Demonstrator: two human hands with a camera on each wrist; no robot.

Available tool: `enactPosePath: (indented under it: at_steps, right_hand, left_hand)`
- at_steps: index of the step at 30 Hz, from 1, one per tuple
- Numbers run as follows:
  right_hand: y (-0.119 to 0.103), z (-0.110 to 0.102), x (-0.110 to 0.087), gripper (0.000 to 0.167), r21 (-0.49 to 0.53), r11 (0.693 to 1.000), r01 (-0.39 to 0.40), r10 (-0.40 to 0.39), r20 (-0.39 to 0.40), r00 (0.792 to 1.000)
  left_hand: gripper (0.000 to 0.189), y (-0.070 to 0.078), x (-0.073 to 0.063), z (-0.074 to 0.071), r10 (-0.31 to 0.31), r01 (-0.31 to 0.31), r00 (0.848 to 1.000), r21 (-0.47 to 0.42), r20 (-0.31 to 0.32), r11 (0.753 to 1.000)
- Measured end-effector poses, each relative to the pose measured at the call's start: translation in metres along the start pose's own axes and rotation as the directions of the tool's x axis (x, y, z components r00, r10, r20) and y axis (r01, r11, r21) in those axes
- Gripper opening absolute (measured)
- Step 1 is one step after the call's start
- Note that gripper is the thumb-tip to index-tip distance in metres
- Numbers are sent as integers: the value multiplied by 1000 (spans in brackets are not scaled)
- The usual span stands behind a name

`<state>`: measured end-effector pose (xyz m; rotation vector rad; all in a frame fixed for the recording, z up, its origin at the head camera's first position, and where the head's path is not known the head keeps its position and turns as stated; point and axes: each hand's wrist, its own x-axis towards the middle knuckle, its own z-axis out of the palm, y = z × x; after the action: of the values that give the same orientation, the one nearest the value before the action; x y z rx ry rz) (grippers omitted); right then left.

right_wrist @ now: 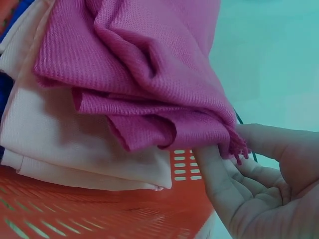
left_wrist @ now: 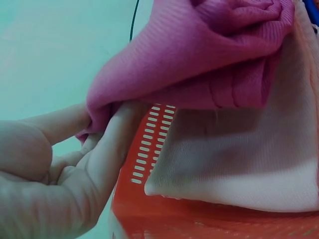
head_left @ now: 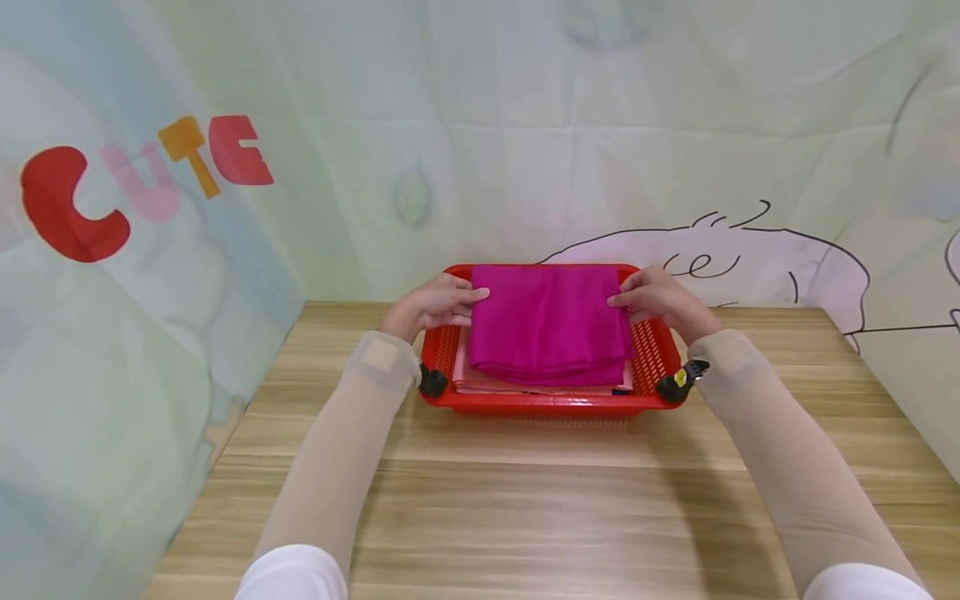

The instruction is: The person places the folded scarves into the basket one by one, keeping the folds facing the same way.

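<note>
A folded magenta cloth (head_left: pixel 551 321), fringed at one corner in the right wrist view, is held over a red plastic basket (head_left: pixel 555 403). My left hand (head_left: pixel 442 302) pinches its left edge, thumb on top and fingers beneath. On the opposite edge, my right hand (head_left: pixel 656 298) pinches it the same way. Below the magenta cloth, a folded pale pink cloth (left_wrist: pixel 239 154) lies in the basket. Part of the pink cloth is hidden by the magenta one. Something dark blue (right_wrist: pixel 6 92) shows beside the pink cloth.
The basket stands on a wood-grain table (head_left: pixel 525 508) near its back edge. Behind it hangs a printed backdrop (head_left: pixel 487 167) with a line drawing, and coloured letters spell CUTE on the left side. Small black wrist devices (head_left: pixel 432 381) overlap the basket's front corners.
</note>
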<state>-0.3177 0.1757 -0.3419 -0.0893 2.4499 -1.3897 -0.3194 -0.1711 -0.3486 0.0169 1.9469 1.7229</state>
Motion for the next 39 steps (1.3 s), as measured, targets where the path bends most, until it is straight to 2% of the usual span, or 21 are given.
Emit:
enactPosePath:
  at_steps: [9, 19, 29, 39]
  right_hand:
    - [1, 5, 3, 20, -42, 999, -4, 4, -6, 1000]
    - [3, 10, 6, 21, -79, 997, -11, 10, -12, 1000]
    - [1, 14, 5, 24, -186, 982, 18, -16, 11, 1000]
    - [-3, 17, 4, 23, -287, 958, 30, -23, 26, 999]
  left_hand:
    - [41, -1, 0, -2, -17, 17, 1000, 14, -14, 1000]
    - [28, -2, -2, -1, -18, 25, 998, 115, -60, 993]
    - [24, -5, -5, 1, 10, 14, 995, 234, -99, 972]
    - [31, -7, -4, 3, 4, 48, 987, 322, -158, 945]
